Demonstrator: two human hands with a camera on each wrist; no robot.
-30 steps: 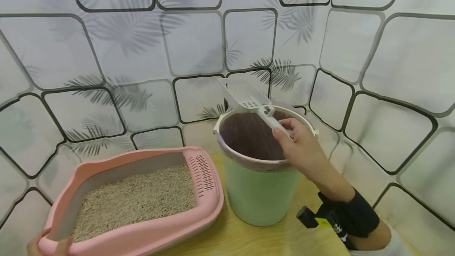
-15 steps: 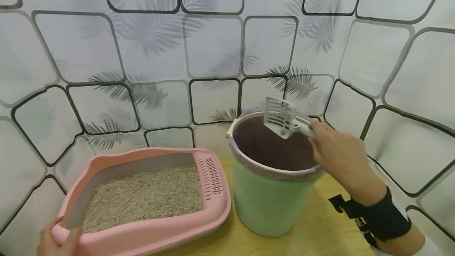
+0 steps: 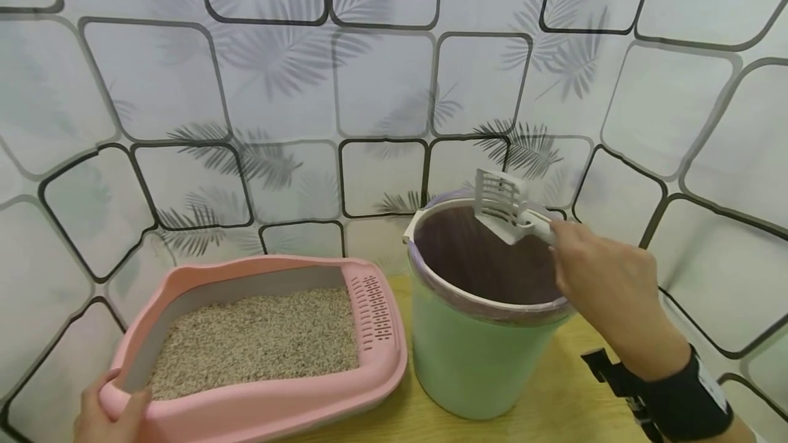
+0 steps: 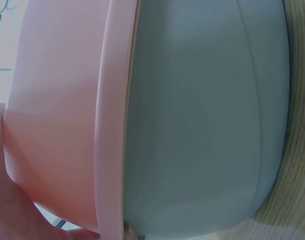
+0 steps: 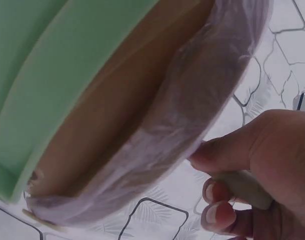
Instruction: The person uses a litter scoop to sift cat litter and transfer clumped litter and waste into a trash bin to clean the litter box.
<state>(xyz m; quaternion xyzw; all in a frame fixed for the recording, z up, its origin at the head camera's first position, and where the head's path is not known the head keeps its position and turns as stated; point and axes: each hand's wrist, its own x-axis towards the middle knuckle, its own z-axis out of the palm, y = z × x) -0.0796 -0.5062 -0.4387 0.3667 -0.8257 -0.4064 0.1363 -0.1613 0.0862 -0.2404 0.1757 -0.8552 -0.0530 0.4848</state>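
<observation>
My right hand [image 3: 606,279] grips a white slotted litter scoop [image 3: 501,204] by its handle. The scoop's pan is tipped over the mouth of a green trash bin [image 3: 480,361], its slots facing me, and no litter shows on it. In the right wrist view, fingers curl round the pale handle end [image 5: 247,189] right beside the bin's liner. Lower left, my left hand [image 3: 113,412] holds the front-left corner of a pink litter box [image 3: 265,398]. Tan litter [image 3: 258,337] covers its bottom. The left wrist view shows the pink rim [image 4: 112,100] over the grey outer wall.
A purplish bag [image 5: 202,95] lines the bin, held under a white ring [image 3: 425,269]. Bin and box stand side by side on a wood-grain surface [image 3: 394,422]. Patterned cloth walls [image 3: 388,87] close in behind and at the right. A black strap [image 3: 683,392] circles my right wrist.
The scoop has gone from pointing up and left to tipped on its side over the bin, and my right wrist has rolled. My view has shifted left. The left hand stays on the box.
</observation>
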